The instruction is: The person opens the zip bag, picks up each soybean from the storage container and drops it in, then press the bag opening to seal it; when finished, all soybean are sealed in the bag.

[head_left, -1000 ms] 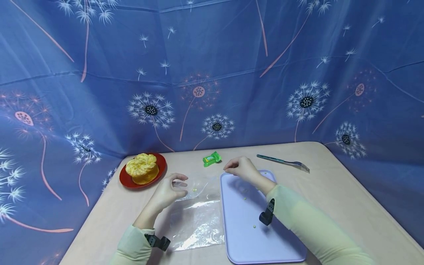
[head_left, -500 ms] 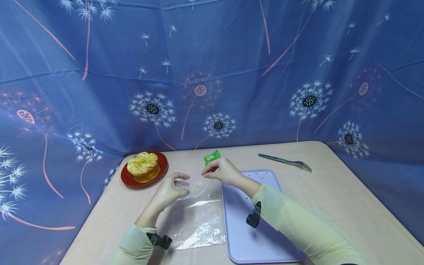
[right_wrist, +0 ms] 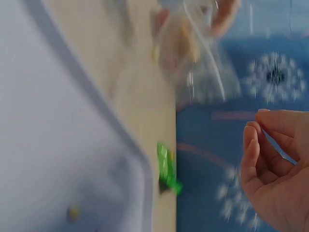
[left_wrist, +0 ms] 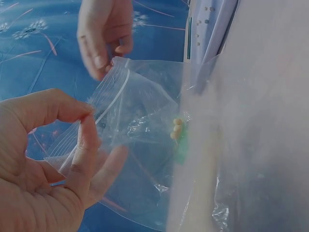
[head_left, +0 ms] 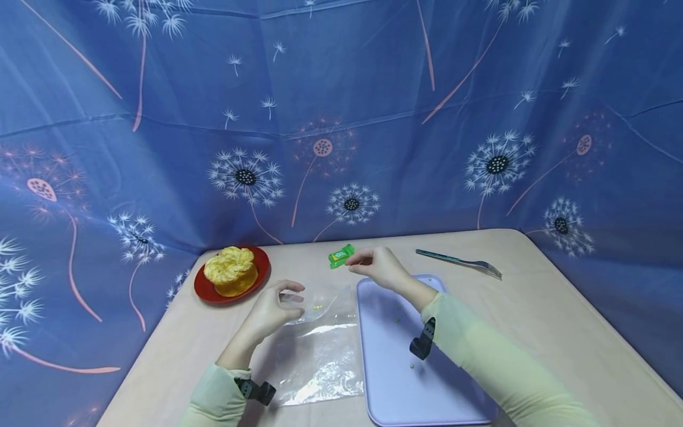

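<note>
Now, head view: your left hand (head_left: 267, 308) pinches the clear bag (head_left: 317, 362) at its mouth, beside the lilac tray (head_left: 427, 397).

Left wrist: pale beads (left_wrist: 177, 128) apparently inside; a slackened pinch could close the mouth.

Right wrist: your right hand (right_wrist: 277, 166), fingertips nearly meeting, grip unclear; any bead there could slip.

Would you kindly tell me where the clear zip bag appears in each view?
Head: bag low, just left of centre.
Left wrist: centre, pinched by the left hand.
Right wrist: top, right of centre, blurred.
Shared landmark: the lilac tray, in all three.
</note>
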The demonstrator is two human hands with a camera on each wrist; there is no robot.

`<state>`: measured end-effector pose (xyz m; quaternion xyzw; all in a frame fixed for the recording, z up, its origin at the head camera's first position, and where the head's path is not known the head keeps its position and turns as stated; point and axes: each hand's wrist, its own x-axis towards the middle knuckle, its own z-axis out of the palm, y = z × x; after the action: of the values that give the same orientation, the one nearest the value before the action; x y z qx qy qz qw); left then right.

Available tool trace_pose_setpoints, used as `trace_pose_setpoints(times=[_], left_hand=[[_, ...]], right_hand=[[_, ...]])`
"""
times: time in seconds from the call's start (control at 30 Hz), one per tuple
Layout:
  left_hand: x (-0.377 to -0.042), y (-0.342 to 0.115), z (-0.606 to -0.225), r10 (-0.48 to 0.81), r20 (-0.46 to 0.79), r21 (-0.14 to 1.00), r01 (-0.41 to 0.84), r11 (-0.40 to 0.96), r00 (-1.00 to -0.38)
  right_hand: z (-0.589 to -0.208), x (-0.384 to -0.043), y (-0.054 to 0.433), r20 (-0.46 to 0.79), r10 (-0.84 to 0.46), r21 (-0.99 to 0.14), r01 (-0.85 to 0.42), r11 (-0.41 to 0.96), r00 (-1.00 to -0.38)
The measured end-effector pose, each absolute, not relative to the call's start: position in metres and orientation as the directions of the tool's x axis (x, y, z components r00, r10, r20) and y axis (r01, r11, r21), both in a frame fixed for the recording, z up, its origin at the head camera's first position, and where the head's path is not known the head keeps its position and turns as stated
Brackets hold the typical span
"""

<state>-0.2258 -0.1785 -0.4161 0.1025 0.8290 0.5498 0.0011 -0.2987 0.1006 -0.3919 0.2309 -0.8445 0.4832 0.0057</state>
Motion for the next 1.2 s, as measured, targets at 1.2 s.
trace_pose_setpoints(times=[1.2], left_hand=[[-0.226, -0.179, -0.417, 0.162, 0.096, 0.909, 0.153, 0.389, -0.982]], right_hand=[[-0.475, -0.322, 0.186, 0.159, -0.127, -0.664, -0.201, 0.721, -0.979]])
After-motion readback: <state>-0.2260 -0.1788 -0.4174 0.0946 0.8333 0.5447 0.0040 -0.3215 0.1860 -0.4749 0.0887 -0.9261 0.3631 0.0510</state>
